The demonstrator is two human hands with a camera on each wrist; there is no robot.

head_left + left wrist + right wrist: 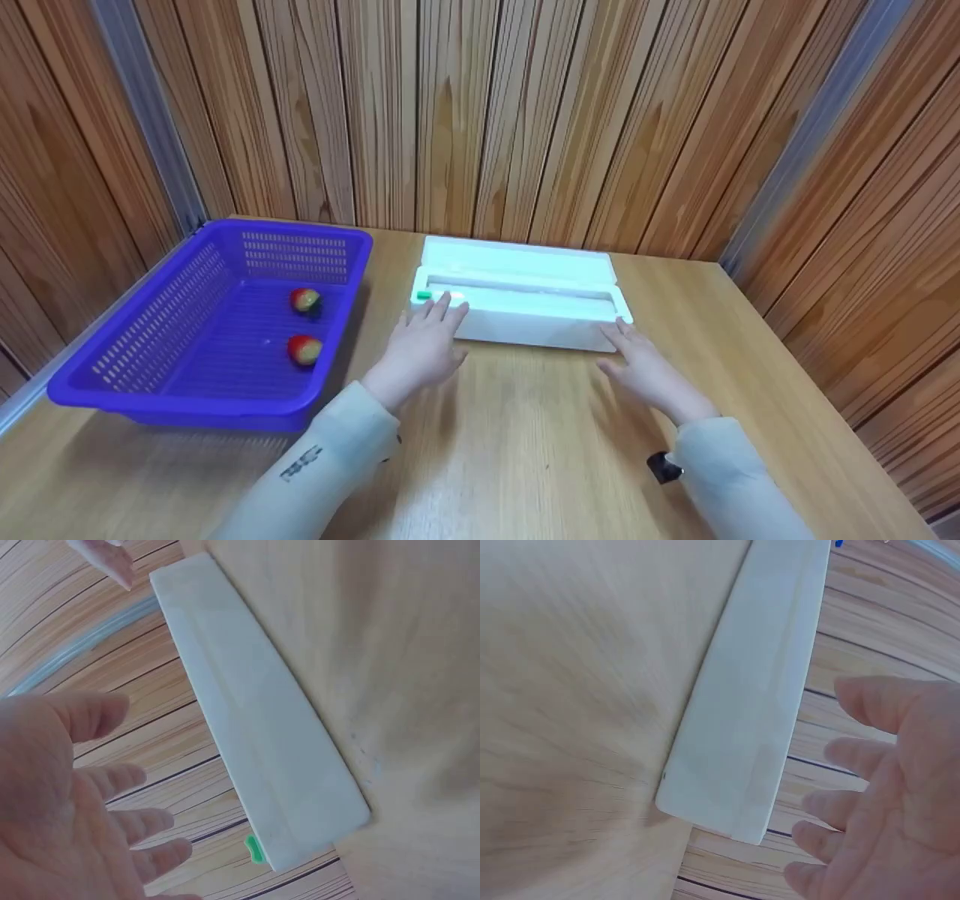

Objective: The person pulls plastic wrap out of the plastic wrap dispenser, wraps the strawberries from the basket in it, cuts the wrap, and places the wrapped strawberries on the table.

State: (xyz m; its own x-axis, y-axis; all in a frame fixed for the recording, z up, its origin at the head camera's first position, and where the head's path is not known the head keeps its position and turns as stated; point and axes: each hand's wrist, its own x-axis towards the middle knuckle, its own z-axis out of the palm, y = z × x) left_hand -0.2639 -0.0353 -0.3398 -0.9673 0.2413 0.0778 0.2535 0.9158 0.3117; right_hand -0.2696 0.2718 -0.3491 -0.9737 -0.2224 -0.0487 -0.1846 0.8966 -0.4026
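Observation:
A long white box (525, 328) stands near the back of the table, its lid (517, 259) raised at the rear and a recess along its top. At its left end a small green piece (424, 295) shows, also seen in the left wrist view as a green tab (255, 849). My left hand (424, 352) hovers by the box's left front with fingers spread, holding nothing. My right hand (649, 369), fingers extended and likewise holding nothing, is at the right front corner. In the right wrist view its palm faces the box's end.
On the left stands a purple plastic basket (206, 405) with slotted walls. Two red-and-yellow strawberry-like pieces (304, 300) lie inside it, near its right wall. Wood-patterned panels (450, 112) enclose the table (517, 442) at the back and sides.

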